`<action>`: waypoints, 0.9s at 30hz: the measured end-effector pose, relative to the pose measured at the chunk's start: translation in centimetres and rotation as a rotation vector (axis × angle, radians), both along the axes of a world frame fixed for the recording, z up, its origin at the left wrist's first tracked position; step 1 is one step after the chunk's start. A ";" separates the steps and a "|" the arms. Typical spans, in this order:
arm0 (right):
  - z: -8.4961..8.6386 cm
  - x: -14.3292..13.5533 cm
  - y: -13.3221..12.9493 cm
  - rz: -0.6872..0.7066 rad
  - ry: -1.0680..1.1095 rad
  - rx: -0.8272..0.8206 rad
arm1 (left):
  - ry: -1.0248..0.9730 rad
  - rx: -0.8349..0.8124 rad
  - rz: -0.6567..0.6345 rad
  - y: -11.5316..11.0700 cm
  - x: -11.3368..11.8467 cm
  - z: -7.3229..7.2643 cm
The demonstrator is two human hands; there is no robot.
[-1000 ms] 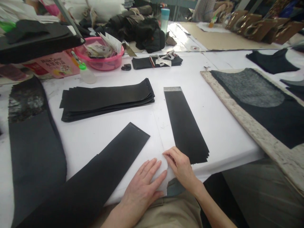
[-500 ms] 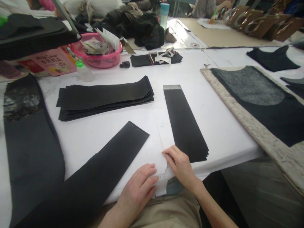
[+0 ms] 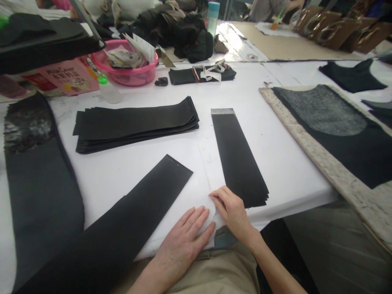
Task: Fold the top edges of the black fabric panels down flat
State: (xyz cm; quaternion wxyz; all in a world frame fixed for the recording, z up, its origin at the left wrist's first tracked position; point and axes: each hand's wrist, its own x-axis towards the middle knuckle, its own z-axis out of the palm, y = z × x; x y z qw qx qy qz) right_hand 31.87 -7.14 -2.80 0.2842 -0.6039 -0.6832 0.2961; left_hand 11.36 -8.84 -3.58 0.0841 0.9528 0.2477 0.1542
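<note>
My left hand (image 3: 186, 237) lies flat with fingers stretched out on the white paper (image 3: 200, 188) that covers the table's near edge. Beside it, my right hand (image 3: 232, 210) pinches the paper's edge between thumb and fingers. Just right of that hand is a stack of black strips (image 3: 240, 159), its far end banded in grey. A longer black strip (image 3: 134, 216) lies slantwise to the left of my left hand. Farther back rests a thick pile of black pieces (image 3: 134, 122), fanned at its left end.
A pink basket (image 3: 131, 77) and a green-capped bottle (image 3: 110, 92) stand at the back left. Tied black strips (image 3: 183, 76) lie behind the pile. On the right, a speckled board (image 3: 294, 130) carries dark fabric (image 3: 352, 151). Another person (image 3: 263, 10) is at the far side.
My left hand has slid right and slightly forward over the paper, closer to my right hand, its fingers now straighter. The right hand stays at the paper's edge.
</note>
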 end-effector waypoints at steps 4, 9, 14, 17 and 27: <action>0.0 0.0 0.0 0.002 -0.009 0.000 | 0.024 0.003 0.004 -0.1 0.2 -0.3; -0.3 0.0 0.2 -0.002 -0.005 0.010 | 0.048 0.010 -0.002 -0.2 0.5 -0.4; -0.3 0.2 0.1 0.002 -0.001 0.016 | -0.104 0.009 0.024 0.4 1.1 0.1; -0.2 0.2 0.0 -0.004 -0.001 0.016 | -0.224 -0.077 0.039 0.7 1.1 0.2; -0.2 0.0 0.2 -0.005 -0.005 0.018 | -0.381 -0.378 0.170 0.5 1.0 0.3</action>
